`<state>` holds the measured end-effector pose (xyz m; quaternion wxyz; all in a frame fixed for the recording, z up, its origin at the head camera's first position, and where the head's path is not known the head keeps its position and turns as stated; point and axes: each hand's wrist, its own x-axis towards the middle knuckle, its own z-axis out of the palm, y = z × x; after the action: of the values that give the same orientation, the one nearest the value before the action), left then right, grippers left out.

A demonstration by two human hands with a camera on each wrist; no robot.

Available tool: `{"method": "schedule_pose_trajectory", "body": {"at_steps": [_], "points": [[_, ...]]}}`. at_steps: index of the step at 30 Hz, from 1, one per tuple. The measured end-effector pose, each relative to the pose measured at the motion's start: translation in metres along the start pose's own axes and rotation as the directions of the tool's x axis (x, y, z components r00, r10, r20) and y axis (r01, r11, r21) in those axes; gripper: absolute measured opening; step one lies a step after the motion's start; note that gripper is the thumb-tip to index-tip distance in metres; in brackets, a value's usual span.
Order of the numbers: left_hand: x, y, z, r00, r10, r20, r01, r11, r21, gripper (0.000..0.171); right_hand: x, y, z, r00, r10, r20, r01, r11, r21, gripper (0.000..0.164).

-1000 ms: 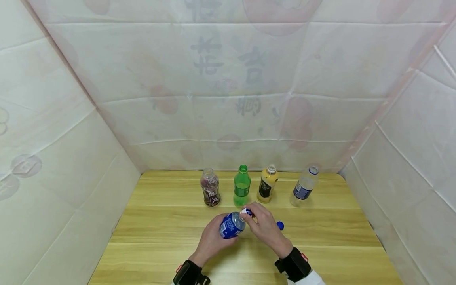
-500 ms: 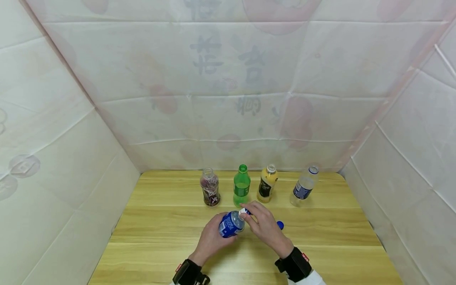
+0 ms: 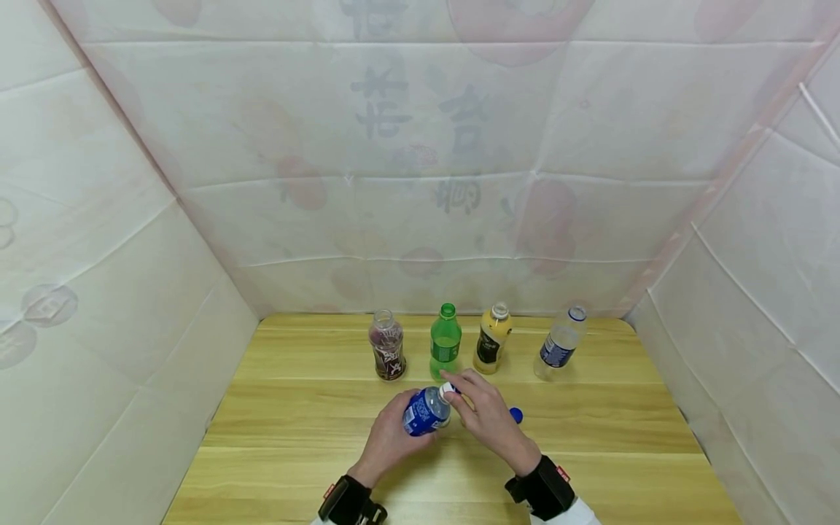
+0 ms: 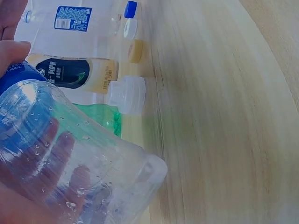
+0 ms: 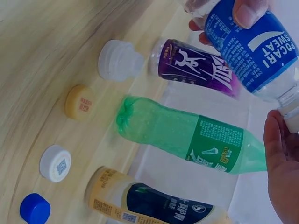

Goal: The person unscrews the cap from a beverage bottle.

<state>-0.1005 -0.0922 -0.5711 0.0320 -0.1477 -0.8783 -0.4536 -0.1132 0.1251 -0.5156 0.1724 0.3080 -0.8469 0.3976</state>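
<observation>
My left hand (image 3: 391,441) grips a clear plastic sports-drink bottle (image 3: 423,414) by its blue label. The right wrist view shows the label (image 5: 254,46) reading "Pocari Sweat". Held tilted over the table, the bottle points its neck up toward my right hand (image 3: 491,423). Thumb and fingers of that hand pinch a white bottle cap (image 3: 448,390) at the bottle's mouth. Droplets cling inside the clear lower part of the bottle (image 4: 79,154) in the left wrist view. The fingers of my left hand show through the plastic there.
Behind my hands stand uncapped bottles: purple-labelled (image 3: 388,348), green (image 3: 446,343), yellow (image 3: 492,341) and clear with a blue label (image 3: 560,344). On the table lie a translucent cap (image 5: 119,60), a yellow cap (image 5: 78,101), a white cap (image 5: 55,163) and a blue cap (image 5: 35,208).
The bottle and the cap have shifted slightly away from me and to the left. More of the cap's white side shows beside my right fingers. The standing bottles have not moved.
</observation>
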Motion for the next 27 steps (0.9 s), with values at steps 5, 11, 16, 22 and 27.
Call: {"method": "schedule_pose_trajectory", "body": {"at_steps": [5,11,16,22,27], "points": [[0.0,-0.001,0.0,1.0,-0.007,-0.001,0.007,1.0,-0.005,0.076,0.001,-0.002,-0.002,1.0,0.015,0.027,-0.015,1.0,0.008,0.037],[0.001,-0.001,0.0,1.0,-0.013,-0.006,0.013,1.0,-0.003,0.076,0.002,-0.003,-0.003,0.999,0.025,0.044,-0.025,1.0,0.007,0.037],[0.002,-0.001,0.0,1.0,-0.017,-0.008,0.017,1.0,-0.004,0.076,0.002,-0.006,-0.005,0.998,0.045,0.051,-0.047,0.999,0.022,0.038],[0.003,0.001,0.001,1.0,-0.01,-0.026,0.01,1.0,0.001,0.076,0.002,-0.011,-0.005,0.986,0.151,0.066,-0.157,0.981,0.113,0.042],[0.004,0.004,0.003,0.999,0.005,-0.052,-0.004,1.0,0.025,0.076,0.002,-0.014,-0.004,0.941,0.334,0.054,-0.338,0.922,0.19,0.062]]}}
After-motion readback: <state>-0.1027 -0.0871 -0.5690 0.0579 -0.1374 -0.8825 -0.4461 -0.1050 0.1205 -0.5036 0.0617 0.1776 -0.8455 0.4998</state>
